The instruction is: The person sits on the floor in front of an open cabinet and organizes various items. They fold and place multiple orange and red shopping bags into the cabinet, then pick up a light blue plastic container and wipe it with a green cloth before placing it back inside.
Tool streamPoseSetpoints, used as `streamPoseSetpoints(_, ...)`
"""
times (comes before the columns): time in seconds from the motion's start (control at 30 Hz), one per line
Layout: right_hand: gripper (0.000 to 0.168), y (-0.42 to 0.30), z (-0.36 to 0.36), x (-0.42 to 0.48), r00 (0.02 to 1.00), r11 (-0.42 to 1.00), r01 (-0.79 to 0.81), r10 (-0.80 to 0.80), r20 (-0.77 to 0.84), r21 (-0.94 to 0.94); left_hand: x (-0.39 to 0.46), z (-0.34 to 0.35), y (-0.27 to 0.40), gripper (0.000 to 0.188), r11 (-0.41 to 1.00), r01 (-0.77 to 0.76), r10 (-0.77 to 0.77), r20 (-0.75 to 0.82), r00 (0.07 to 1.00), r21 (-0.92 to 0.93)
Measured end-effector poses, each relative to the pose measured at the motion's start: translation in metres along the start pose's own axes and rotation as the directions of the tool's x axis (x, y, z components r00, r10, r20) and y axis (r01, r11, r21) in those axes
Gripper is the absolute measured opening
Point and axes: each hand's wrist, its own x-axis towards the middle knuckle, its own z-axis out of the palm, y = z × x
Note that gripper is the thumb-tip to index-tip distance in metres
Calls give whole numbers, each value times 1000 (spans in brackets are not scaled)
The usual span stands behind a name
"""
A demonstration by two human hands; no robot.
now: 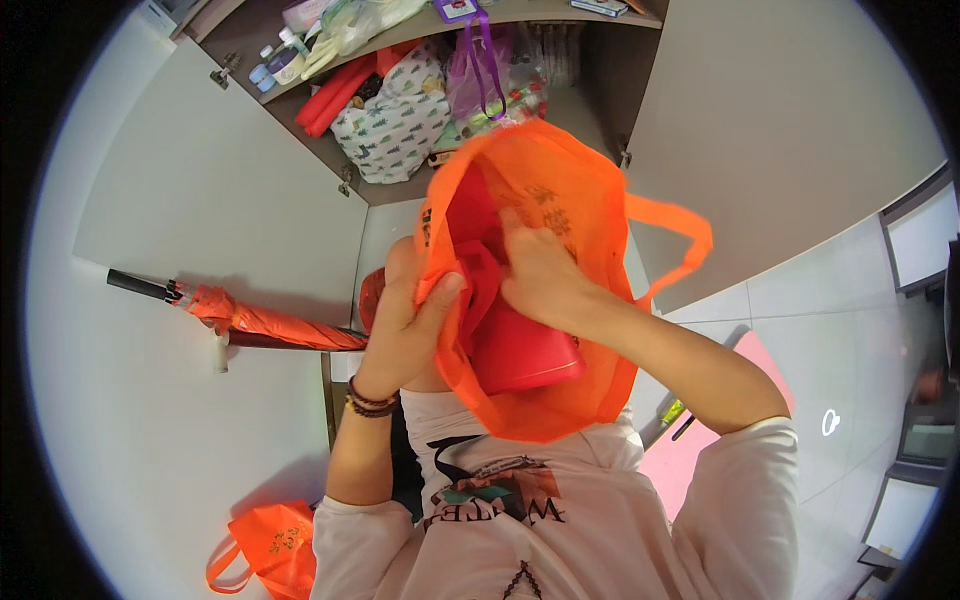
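Note:
An orange non-woven bag (600, 187) is held before my body with its mouth facing me. My left hand (409, 322) pinches the bag's left rim, thumb on the inner side. Deep inside the bag is my right hand (544, 270), its fingers bent beside some red fabric or paper (480, 262); whether it grips anything is hidden. Below that hand, a glossy red box (525, 356) lies in the bag. One orange strap handle (690, 225) sticks out to the right.
An open cabinet (600, 112) ahead holds a tree-print fabric bag (401, 120), a purple lanyard (484, 67) and bottles (289, 64). Its doors (225, 150) stand open on both sides. A folded orange umbrella (277, 322) is at left. Another orange bag (277, 544) sits lower left; a pink board (675, 465) lies right.

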Motion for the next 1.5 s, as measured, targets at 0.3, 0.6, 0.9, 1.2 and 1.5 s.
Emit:
streamPoseSetpoints(0.3,36,44,80,41,988,993,106,-101,119,-42,3,18,13,37,945,-312,317,-43,947,93)
streamPoseSetpoints(0.6,30,87,54,21,976,950,-134,76,206,281,-2,54,23,40,983,-88,118,180,976,-164)
streamPoseSetpoints(0.9,23,128,-40,-26,967,735,-240,123,222,634,-20,35,-14,39,992,-45,62,151,987,-119)
streamPoseSetpoints(1.2,21,25,-140,-80,994,751,109,-85,68,-652,-167,-86,-67,90,657,505,-333,-386,860,559)
streamPoseSetpoints(1.5,33,-72,-76,-2,965,928,225,-254,-61,-296,-274,-58,-113,63,573,818,-654,-573,494,50)
